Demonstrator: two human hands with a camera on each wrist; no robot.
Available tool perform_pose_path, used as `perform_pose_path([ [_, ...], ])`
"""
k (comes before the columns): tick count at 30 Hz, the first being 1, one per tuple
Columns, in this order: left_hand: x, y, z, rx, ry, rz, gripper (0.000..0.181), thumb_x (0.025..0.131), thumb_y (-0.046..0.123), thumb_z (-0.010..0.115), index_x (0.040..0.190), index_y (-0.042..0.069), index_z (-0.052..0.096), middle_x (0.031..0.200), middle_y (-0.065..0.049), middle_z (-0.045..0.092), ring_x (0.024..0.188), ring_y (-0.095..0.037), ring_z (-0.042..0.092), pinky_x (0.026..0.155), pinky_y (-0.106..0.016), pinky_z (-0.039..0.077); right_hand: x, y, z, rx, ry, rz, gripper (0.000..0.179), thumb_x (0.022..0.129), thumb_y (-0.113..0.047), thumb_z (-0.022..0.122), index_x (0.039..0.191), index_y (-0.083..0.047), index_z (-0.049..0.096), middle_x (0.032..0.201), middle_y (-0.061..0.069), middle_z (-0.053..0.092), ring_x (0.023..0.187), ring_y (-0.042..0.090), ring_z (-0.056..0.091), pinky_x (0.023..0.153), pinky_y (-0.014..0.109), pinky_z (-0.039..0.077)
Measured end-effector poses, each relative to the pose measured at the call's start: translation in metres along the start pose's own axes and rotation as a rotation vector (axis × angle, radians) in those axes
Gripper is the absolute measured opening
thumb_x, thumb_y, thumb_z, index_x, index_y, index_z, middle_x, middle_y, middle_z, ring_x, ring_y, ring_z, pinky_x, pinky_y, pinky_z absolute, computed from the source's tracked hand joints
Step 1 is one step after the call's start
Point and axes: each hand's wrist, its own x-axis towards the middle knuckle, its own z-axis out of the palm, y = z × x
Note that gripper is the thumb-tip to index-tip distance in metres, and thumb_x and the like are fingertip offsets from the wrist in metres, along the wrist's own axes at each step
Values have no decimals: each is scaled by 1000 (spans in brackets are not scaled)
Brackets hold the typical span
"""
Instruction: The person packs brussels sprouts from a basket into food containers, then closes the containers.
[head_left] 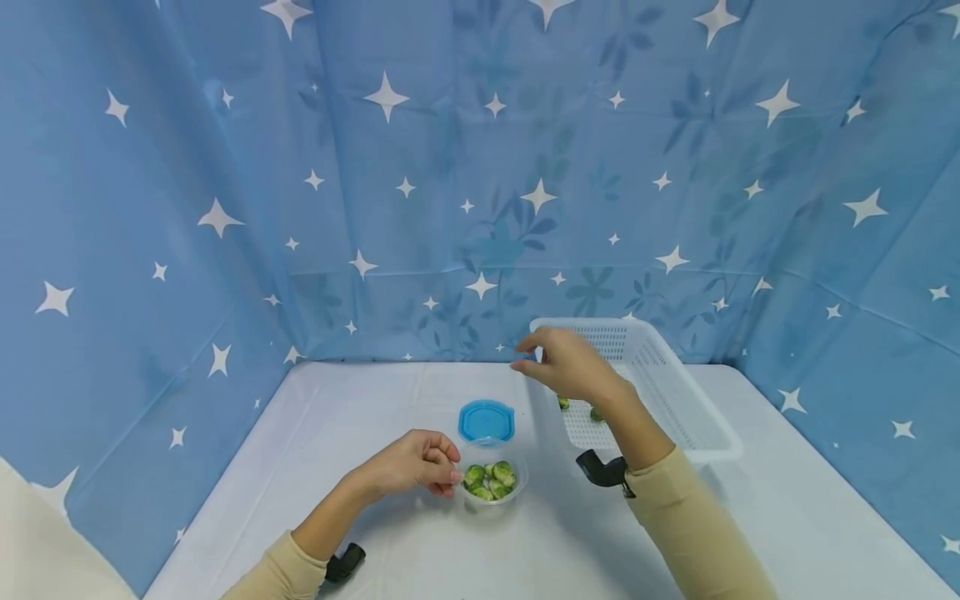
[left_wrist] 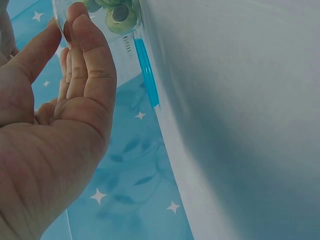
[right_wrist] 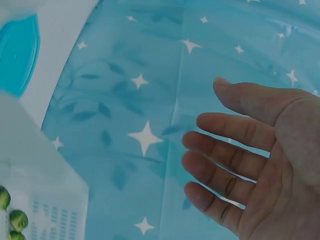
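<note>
Left hand (head_left: 416, 462): I'm pinching the tub (head_left: 522, 482) rim | right hand (head_left: 570, 364): hovering empty near the basket (head_left: 678, 400), fingers relaxed | seemingly done: several sprouts (head_left: 501, 475) sitting in tub | left: others lying in basket, lid (head_left: 486, 422) lying off.

Behind your white counter (head_left: 480, 558) and along both its sides, you see a white-starred, leaf-patterned blue curtain (head_left: 442, 150).
</note>
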Motion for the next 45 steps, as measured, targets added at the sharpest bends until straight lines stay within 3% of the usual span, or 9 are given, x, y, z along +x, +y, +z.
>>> perform_pose_path([
  [6, 1, 0, 0, 1, 0, 0, 39, 98, 13, 73, 121, -14, 57, 94, -21, 75, 81, -21, 76, 78, -41, 65, 8, 16, -9, 8, 28, 4, 34, 100, -31, 73, 124, -7, 75, 123, 12, 73, 82, 16, 65, 73, 37, 58],
  [11, 1, 0, 0, 4, 1, -2, 40, 98, 14, 74, 121, -14, 57, 96, -24, 74, 81, -21, 76, 78, -41, 65, 14, 29, -15, 37, 48, 61, 38, 101, -31, 71, 129, -5, 72, 127, 14, 72, 78, 17, 65, 66, 35, 55],
  [17, 2, 0, 0, 2, 8, -6, 39, 97, 14, 74, 121, -13, 58, 99, -30, 72, 80, -22, 76, 78, -40, 65, 19, 44, -21, 33, 62, 96, 38, 103, -30, 68, 131, -4, 70, 130, 17, 70, 89, 22, 69, 73, 40, 58],
  [22, 1, 1, 0, 0, 3, -7, 39, 98, 14, 74, 121, -13, 58, 97, -25, 74, 80, -22, 76, 78, -40, 65, 22, 55, -23, 34, 57, 127, 39, 104, -32, 66, 132, -5, 70, 132, 19, 69, 99, 29, 69, 80, 46, 59],
  [27, 1, 1, 1, -3, -7, -4, 38, 98, 14, 74, 120, -12, 58, 94, -20, 75, 80, -22, 76, 79, -41, 65, 25, 69, -20, 42, 50, 161, 41, 104, -33, 65, 133, -4, 69, 133, 19, 68, 110, 35, 68, 89, 52, 59],
  [35, -1, 3, 3, -17, 3, -7, 34, 98, 12, 72, 119, -12, 58, 99, -31, 72, 79, -22, 75, 79, -43, 65, 26, 94, -12, 76, 49, 179, 36, 105, -24, 64, 131, -1, 68, 130, 22, 67, 110, 37, 68, 89, 53, 58],
  [45, -2, 2, 2, -13, -4, -5, 32, 100, 9, 69, 120, -13, 57, 96, -23, 74, 80, -20, 76, 79, -42, 65, 31, 113, 4, 117, 48, 225, 36, 105, -21, 64, 130, 3, 68, 129, 24, 68, 116, 41, 65, 94, 56, 56],
])
